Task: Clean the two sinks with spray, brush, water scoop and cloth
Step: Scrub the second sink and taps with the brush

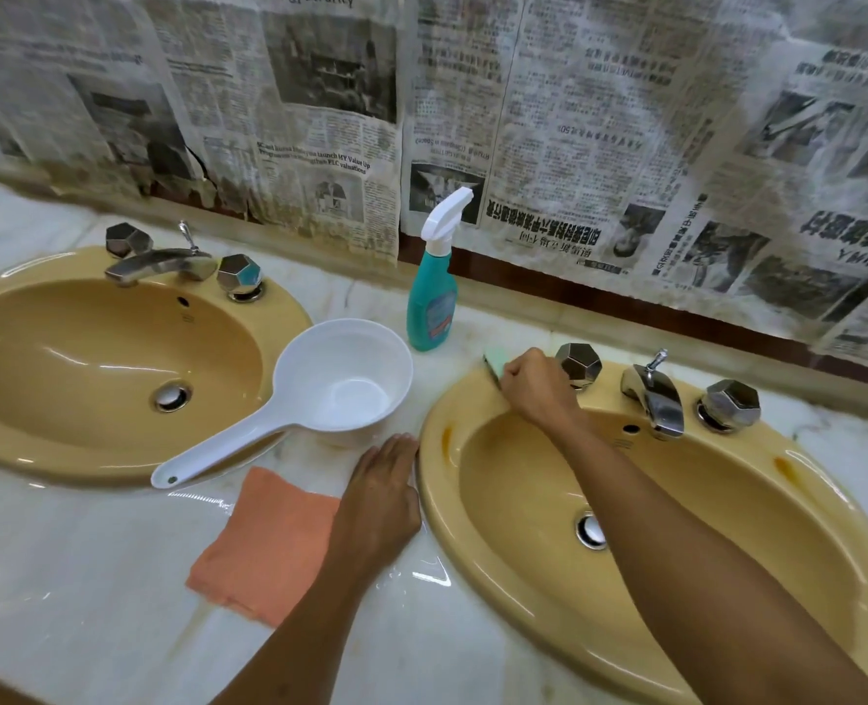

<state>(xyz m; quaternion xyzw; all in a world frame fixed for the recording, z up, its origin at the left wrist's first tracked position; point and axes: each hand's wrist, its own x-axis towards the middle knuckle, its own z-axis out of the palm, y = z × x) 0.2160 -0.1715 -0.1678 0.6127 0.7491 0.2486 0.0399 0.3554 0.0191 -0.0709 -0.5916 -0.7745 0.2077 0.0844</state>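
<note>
Right hand [536,386], right of frame centre, is gripping a pale green brush [495,362] with curled fingers and pressing it on the upper-left rim of the right sink [828,541]. Only the brush's left end is showing past the knuckles; bristles cannot be made out. The right forearm is crossing over this sink's basin from the lower right of the frame.

Left hand [383,488], at lower centre, is lying flat on the marble tabletop [91,577], fingers straight and close together, holding nothing. Its fingertips are sitting just beside the right sink's left rim. The two hands are apart, the right one higher in the frame than the left.

Orange cloth [264,541] is lying folded on the tabletop, lower centre-left, touching or partly under the left wrist. White water scoop [340,376] is sitting at frame centre between the sinks, handle pointing to the lower left over the left sink's rim; near the left hand's fingertips, not touching them. Teal spray bottle [432,297] with white trigger head is standing upright at upper centre, behind the scoop and just left of the brush.

Left sink [25,429], at left of frame, is well apart from both hands. Orange-brown stains are showing on the right sink's rim at left and right. Newspaper sheets [574,119] are covering the wall across the top of the frame.
</note>
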